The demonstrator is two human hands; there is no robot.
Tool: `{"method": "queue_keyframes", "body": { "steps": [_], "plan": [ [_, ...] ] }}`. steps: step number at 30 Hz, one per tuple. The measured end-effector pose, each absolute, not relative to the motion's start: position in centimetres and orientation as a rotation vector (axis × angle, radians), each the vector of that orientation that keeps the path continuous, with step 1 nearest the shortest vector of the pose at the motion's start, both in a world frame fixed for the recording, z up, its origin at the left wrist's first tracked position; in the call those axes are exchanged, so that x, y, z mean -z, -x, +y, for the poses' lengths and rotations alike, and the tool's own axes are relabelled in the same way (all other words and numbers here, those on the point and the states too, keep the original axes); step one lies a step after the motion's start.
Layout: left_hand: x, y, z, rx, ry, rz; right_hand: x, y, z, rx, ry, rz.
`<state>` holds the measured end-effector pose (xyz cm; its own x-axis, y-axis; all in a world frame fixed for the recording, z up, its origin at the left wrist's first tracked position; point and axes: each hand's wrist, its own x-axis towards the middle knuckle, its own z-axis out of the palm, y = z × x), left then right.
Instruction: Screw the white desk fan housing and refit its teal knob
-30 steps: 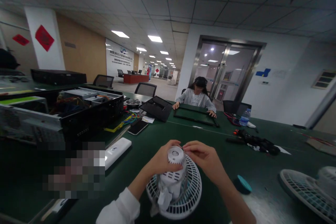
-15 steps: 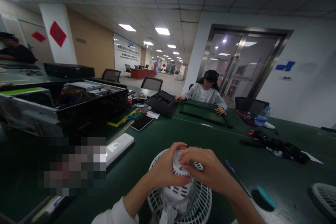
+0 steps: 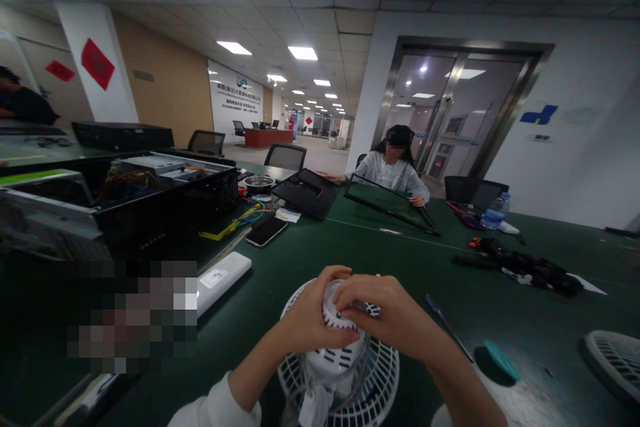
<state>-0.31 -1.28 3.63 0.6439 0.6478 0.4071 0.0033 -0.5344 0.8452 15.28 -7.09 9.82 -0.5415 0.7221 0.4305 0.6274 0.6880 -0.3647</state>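
A white electric fan sits face down on the green table in front of me, its slotted motor housing (image 3: pixel 334 361) pointing up. Beneath the housing spreads the round white grille (image 3: pixel 391 383). My left hand (image 3: pixel 307 320) is wrapped round the left side of the housing, thumb at the front and fingers behind. From the right, my right hand (image 3: pixel 390 312) bends over the housing's top end. Its thumb and fingertips come together there in a pinch, hiding whatever small part is between them.
Right of the fan lie a thin blue-handled screwdriver (image 3: pixel 447 327), a teal round piece (image 3: pixel 501 361) and another white grille (image 3: pixel 615 357). An open computer case (image 3: pixel 165 213), a phone (image 3: pixel 267 231) and a white bar (image 3: pixel 225 279) are leftward. Across the table, a person holds a black frame (image 3: pixel 390 213).
My hands keep nearly the same hold on the fan, with the right fingertips shifting slightly. Across the table, the person's black frame has tilted up at its far side. My view has shifted a little.
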Motion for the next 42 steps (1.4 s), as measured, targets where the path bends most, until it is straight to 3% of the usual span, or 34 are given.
{"method": "queue_keyframes", "body": {
  "steps": [17,20,22,29,36,42],
  "plan": [
    [-3.6,0.4,-1.3,-0.903,-1.977,0.528,-11.1,-16.3,-8.3,0.06,1.241,-2.344],
    [-3.6,0.4,-1.2,-0.91,-1.98,0.5,-11.4,-20.5,-7.5,0.081,1.556,-2.15],
    [-3.5,0.5,-1.1,-0.906,-1.99,0.506,-10.8,-24.2,-6.5,0.005,2.044,-1.981],
    [-3.4,0.5,-1.1,-0.922,-1.978,0.505,-4.1,-33.0,-3.6,-0.264,2.705,-1.586],
    [-3.2,0.5,-1.1,-0.919,-1.977,0.489,-1.0,-33.4,-3.1,-0.399,2.754,-1.482],
    [-3.1,0.7,-1.0,-0.931,-1.991,0.484,-6.9,-31.3,-4.1,-0.145,2.42,-1.516]
  ]
}}
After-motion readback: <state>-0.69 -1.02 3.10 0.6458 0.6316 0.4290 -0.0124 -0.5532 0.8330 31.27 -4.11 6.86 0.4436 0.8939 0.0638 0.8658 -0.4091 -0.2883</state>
